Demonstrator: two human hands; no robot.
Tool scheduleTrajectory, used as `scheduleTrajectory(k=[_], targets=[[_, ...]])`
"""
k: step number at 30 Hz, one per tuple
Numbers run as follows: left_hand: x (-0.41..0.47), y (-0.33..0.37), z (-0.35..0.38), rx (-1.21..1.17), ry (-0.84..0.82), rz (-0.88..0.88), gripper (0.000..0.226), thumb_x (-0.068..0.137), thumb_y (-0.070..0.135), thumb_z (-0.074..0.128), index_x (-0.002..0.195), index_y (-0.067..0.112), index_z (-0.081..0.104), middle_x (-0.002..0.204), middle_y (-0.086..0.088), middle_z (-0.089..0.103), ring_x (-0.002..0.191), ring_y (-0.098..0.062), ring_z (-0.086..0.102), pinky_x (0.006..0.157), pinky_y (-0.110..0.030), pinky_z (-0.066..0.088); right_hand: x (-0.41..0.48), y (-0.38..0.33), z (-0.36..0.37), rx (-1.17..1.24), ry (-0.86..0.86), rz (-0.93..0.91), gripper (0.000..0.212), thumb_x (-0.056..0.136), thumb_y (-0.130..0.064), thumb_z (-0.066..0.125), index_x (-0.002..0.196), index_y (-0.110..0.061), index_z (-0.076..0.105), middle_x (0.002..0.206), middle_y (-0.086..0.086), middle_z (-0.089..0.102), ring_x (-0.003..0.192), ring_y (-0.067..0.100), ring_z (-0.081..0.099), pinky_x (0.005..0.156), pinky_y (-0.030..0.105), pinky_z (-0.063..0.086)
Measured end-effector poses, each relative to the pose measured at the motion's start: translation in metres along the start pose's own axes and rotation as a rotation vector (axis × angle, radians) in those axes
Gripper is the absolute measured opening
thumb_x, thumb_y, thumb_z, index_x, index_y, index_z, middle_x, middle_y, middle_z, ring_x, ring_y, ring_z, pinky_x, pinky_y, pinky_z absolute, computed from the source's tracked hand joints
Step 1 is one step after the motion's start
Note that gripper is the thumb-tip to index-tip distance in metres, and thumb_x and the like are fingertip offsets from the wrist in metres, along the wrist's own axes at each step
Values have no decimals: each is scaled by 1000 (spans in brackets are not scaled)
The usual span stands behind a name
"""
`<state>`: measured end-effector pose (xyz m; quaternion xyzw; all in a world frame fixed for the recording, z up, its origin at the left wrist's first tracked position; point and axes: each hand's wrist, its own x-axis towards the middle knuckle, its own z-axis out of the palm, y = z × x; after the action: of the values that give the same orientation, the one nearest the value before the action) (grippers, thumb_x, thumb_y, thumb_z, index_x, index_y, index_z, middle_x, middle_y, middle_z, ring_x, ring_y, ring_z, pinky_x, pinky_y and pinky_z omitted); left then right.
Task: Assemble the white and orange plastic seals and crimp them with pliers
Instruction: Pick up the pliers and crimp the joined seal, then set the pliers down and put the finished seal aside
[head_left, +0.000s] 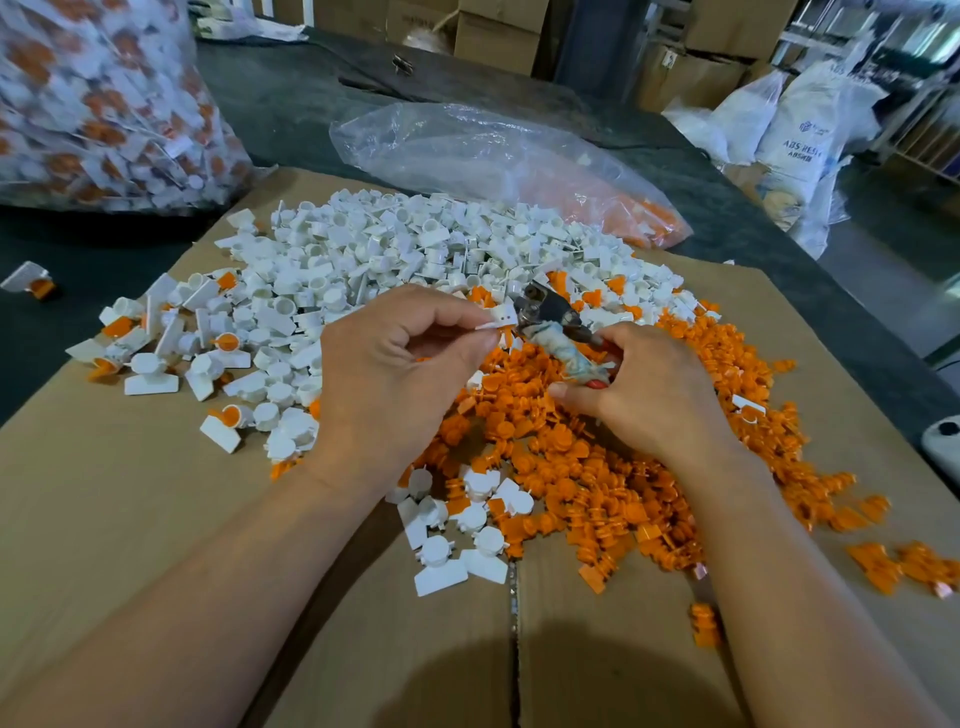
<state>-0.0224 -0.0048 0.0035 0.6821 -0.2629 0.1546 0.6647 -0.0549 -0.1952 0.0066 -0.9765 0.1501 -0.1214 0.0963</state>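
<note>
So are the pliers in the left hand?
No, the right hand grips the cloth-wrapped metal pliers; the left hand pinches a white plastic seal.

head view looks down, close over the cardboard (156, 493).

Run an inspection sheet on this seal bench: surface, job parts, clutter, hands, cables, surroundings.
Surface: flattened cardboard over a dark table.
Job's things: heap of white seal parts at the back; heap of orange seal parts nearer and to the right.
Clutter: clear bag with orange parts behind the heaps; large bag of assembled seals at back left; one stray seal on the table.
Hands: left hand pinches a white seal; right hand grips the pliers, whose head is beside that seal.
Cables: nothing seen.
Surroundings: cardboard boxes, white sacks.
</note>
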Motion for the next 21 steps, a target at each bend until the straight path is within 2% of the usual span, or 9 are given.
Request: scheduleTrajectory(k=[4,7,11,15,21], targets=[[5,2,-2,-218,-30,-263,27,80,-5,64,89,21,66,58,5,62,57,-14,65,53,-20,52,0,1,2,-21,-23,4,75,67,-60,68,126,-16,51,122,5,55,111,22,50,77,27,31],[11,1,-5,-345,-14,-446,25,83,-9,57,85,14,67,52,0,58,45,-13,59,44,-18,46,1,1,3,-24,-31,-1,76,67,-60,68,125,-15,52,121,5,56,110,23,50,75,27,31],[16,1,-5,-470,6,-665,23,86,-6,51,78,9,67,49,1,59,39,-8,55,38,-15,43,2,2,5,-49,-73,-10,76,67,-62,66,124,-15,52,118,5,57,108,22,51,74,27,30],[19,2,-5,-573,14,-776,14,86,1,55,78,5,66,49,-1,61,40,-7,57,38,-13,44,2,2,6,-67,-108,-18,76,67,-65,64,124,-15,51,118,5,56,107,21,50,74,27,30],[20,3,-7,-645,49,-869,19,88,2,52,74,3,65,46,-1,57,37,-6,54,35,-12,42,1,3,7,-81,-137,-26,79,67,-66,62,126,-15,50,121,7,54,110,22,49,75,27,30]])
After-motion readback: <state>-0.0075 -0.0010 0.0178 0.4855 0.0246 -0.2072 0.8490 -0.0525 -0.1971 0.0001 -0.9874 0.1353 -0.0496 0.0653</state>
